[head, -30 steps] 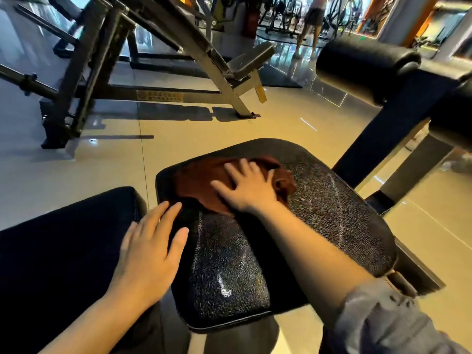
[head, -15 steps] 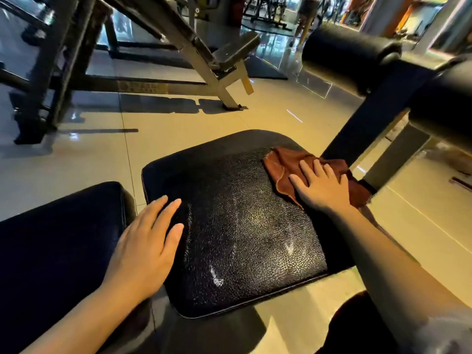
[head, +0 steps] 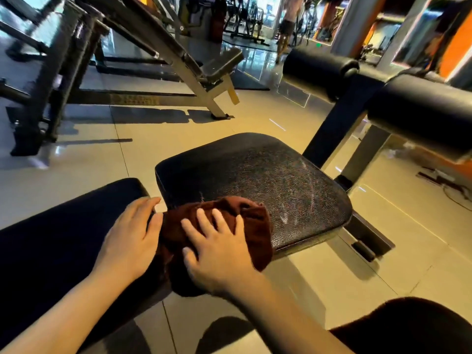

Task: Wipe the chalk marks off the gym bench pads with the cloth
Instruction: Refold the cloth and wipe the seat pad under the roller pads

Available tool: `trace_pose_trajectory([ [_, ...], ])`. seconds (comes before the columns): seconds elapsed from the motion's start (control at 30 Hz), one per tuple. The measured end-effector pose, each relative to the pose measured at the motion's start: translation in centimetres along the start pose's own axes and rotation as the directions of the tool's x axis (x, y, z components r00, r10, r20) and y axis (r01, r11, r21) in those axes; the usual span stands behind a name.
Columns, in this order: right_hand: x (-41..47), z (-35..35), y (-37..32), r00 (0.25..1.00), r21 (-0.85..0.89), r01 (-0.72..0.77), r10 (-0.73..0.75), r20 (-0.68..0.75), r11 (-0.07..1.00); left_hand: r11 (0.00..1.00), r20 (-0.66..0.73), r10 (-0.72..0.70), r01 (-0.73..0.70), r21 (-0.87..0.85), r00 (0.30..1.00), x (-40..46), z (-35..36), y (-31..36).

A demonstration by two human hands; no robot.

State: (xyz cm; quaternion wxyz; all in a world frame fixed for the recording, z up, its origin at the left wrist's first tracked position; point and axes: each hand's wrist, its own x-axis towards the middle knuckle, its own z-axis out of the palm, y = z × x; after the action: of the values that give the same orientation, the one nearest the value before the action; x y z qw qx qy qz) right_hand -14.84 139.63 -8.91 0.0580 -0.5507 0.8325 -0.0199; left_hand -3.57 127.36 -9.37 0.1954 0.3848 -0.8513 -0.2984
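A black textured seat pad (head: 268, 175) fills the middle of the head view, with faint white chalk streaks (head: 284, 217) near its front right. A brown cloth (head: 255, 223) lies bunched over the pad's near left corner and hangs off the edge. My right hand (head: 217, 251) presses flat on the cloth with fingers spread. My left hand (head: 130, 236) rests flat on the end of the long black back pad (head: 51, 238), its fingertips at the gap between the two pads, touching the cloth's edge.
Two black foam roller pads (head: 319, 70) (head: 419, 106) on a frame stand beyond the seat to the right. An incline bench and rack (head: 163, 60) occupy the tiled floor at left. A person stands far back (head: 288, 24). My dark knee (head: 408, 325) shows at bottom right.
My right hand has swept the cloth from the seat pad's far right corner back to its near left corner. The left hand has stayed on the back pad's end.
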Motion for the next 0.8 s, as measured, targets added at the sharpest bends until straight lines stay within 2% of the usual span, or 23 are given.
trace_pose_trajectory([
  [0.13,0.4,0.6,-0.1,0.997,-0.012,-0.079,0.079,-0.004,0.997,0.999,0.031,0.040,-0.041,0.027,0.999,-0.4,0.5,-0.1],
  [0.23,0.3,-0.3,4.3,0.972,-0.020,-0.237,0.237,0.007,0.971,0.984,0.061,0.105,-0.113,0.138,0.993,-0.5,1.4,-0.1],
  [0.3,-1.1,-1.3,7.0,0.958,-0.040,-0.279,0.282,0.062,0.959,0.963,0.041,0.112,-0.118,0.241,0.993,-0.7,2.2,-0.8],
  [0.4,-3.4,-2.0,7.6,0.973,-0.108,-0.205,0.215,0.088,0.973,0.943,-0.029,0.090,-0.076,0.325,0.996,-0.9,3.1,-2.0],
  [0.47,-3.8,-1.7,5.8,0.988,-0.113,-0.111,0.121,0.091,0.987,0.960,-0.033,0.061,-0.049,0.275,0.998,-1.0,3.5,-2.3],
  [0.57,-1.6,-0.8,3.4,0.995,-0.027,-0.032,0.035,0.093,0.999,0.971,-0.060,0.087,-0.071,0.228,0.994,-0.9,3.8,-2.3],
  [0.8,11.3,-0.5,4.0,0.994,0.043,-0.094,0.091,0.066,0.995,0.983,-0.098,0.084,-0.067,0.169,0.992,-0.7,3.9,-3.0],
])
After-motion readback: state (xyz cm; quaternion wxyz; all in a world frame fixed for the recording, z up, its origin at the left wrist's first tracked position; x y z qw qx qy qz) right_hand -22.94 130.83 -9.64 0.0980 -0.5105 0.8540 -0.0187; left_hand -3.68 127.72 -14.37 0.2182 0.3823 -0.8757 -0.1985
